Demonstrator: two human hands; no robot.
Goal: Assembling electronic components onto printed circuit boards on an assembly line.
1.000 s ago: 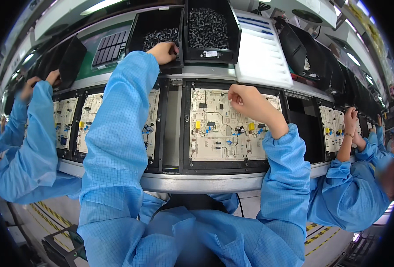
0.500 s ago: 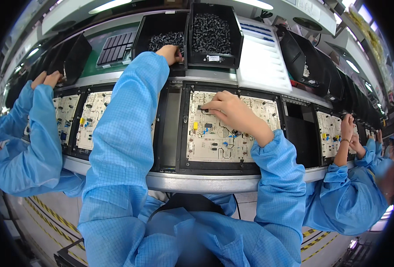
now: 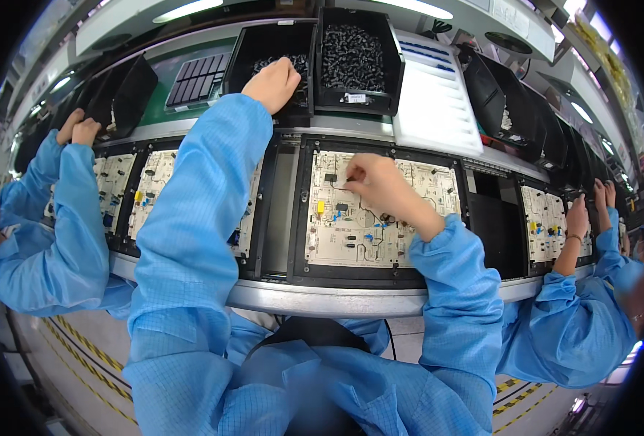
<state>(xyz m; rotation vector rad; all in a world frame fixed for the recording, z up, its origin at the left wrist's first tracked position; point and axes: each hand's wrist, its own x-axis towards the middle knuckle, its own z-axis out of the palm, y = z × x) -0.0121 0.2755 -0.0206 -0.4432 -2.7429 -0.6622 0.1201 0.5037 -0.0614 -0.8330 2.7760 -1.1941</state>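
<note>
My left hand (image 3: 273,86) is raised at the front of a black bin (image 3: 293,115) of small black parts. Its fingers are closed together, and whatever is between them is hidden. Over the cream circuit board (image 3: 329,247) in front of me, my right hand (image 3: 381,183) pinches a small dark component (image 3: 349,180), just above the board's upper part. Left of those fingertips, a black block-shaped component (image 3: 330,178) sits on the board. Below it are a yellow component (image 3: 321,207) and another black one (image 3: 341,208). A black frame (image 3: 351,275) surrounds the board.
A second black bin (image 3: 356,102) full of black parts stands beside the first. To its right lies a white foam tray (image 3: 438,109); at left, a tray of dark blocks (image 3: 197,78). Co-workers in blue sleeves (image 3: 75,240) (image 3: 569,320) work on both sides along the metal rail (image 3: 336,300).
My right hand has lifted off the black block-shaped component and shifted slightly right, leaving it on the board. My left hand has come up from the bin's front edge.
</note>
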